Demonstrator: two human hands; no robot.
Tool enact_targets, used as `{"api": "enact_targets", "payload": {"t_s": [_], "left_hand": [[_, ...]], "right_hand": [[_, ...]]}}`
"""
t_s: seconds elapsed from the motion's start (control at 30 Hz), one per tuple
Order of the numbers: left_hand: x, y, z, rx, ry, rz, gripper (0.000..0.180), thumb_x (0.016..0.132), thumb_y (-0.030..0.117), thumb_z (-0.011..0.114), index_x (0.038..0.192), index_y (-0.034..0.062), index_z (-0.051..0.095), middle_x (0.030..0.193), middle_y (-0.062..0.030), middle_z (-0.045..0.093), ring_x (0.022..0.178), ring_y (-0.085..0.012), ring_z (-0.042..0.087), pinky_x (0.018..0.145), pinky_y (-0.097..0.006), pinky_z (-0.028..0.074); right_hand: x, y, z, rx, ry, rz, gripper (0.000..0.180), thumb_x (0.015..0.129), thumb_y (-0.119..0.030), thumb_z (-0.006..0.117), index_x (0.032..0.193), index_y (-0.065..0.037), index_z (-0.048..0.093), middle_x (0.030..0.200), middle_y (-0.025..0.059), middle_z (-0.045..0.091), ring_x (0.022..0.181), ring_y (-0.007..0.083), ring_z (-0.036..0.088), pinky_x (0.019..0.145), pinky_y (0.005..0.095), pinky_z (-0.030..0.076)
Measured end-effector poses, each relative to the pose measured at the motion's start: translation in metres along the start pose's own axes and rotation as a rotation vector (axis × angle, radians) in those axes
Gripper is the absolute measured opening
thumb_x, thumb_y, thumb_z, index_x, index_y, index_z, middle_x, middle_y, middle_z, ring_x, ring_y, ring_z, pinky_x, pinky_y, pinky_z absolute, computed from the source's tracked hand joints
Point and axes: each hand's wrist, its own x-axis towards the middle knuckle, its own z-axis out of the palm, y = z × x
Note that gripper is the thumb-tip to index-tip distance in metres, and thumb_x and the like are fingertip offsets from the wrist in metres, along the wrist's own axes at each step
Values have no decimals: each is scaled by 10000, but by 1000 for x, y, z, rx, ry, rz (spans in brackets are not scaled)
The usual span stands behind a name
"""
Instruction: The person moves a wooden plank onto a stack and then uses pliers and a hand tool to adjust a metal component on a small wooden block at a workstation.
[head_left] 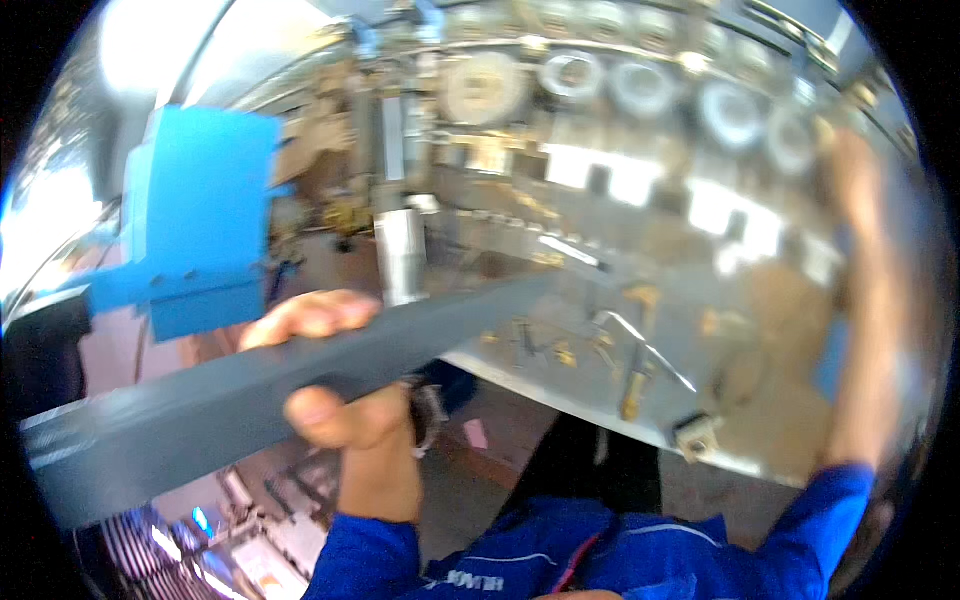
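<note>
My left hand is wrapped round a long dark grey bar with flat sides, thumb on the near side and fingers over the far side. The bar slants from the lower left up to the middle, with its far end over the worktable. My right arm reaches out along the right side. Its hand is at the far right, near a row of pale round discs; motion smears the fingers, so what they touch is unclear.
On the worktable lie a thin bent metal rod, a yellowish long-handled tool, several small brass-coloured parts and a small square metal block. A blue panel stands at left, beside an upright metal post.
</note>
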Motion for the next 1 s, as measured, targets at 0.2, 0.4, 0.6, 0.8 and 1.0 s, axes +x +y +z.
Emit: {"api": "enact_targets", "payload": {"t_s": [0.2, 0.4, 0.6, 0.8, 1.0], "left_hand": [[10, -3, 7, 83, -140, 146, 541, 933, 517, 595, 1248, 89, 496, 996, -80, 548, 884, -222, 579, 785, -382, 513], [9, -6, 1, 55, -132, 140, 520, 925, 486, 615, 1243, 91, 504, 997, -74, 547, 886, -219, 572, 802, -380, 508], [4, -3, -2, -63, -70, -1, 552, 879, 484, 656, 1219, 75, 510, 1010, -82, 540, 900, -232, 561, 854, -384, 495], [12, -1, -13, 92, -154, 85, 535, 904, 466, 598, 1246, 66, 497, 1036, -95, 500, 952, -232, 506, 868, -396, 450], [10, -5, -22, 80, -163, 73, 546, 905, 478, 602, 1249, 68, 494, 1029, -95, 490, 950, -238, 504, 872, -412, 445]], "right_hand": [[-4, 12, -9, 0, 156, -74, 284, 1006, -232, 543, 1218, -84, 661, 1148, 193, 679, 1079, 373, 642, 924, 438, 497], [-2, -2, -15, 97, 149, -61, 239, 1000, -236, 539, 1133, -76, 657, 1082, 194, 685, 1023, 378, 649, 879, 456, 500], [-6, -6, 4, 183, 113, 58, 395, 977, -404, 539, 1070, -47, 682, 1030, 221, 706, 985, 400, 676, 869, 501, 511], [-1, -20, -10, 428, 446, 136, 331, 942, -382, 585, 1038, -83, 690, 963, 172, 724, 913, 356, 692, 861, 454, 525], [-76, -38, -45, 657, 365, -44, 180, 928, -98, 536, 962, -67, 711, 958, 143, 721, 888, 312, 697, 827, 389, 547]]}}
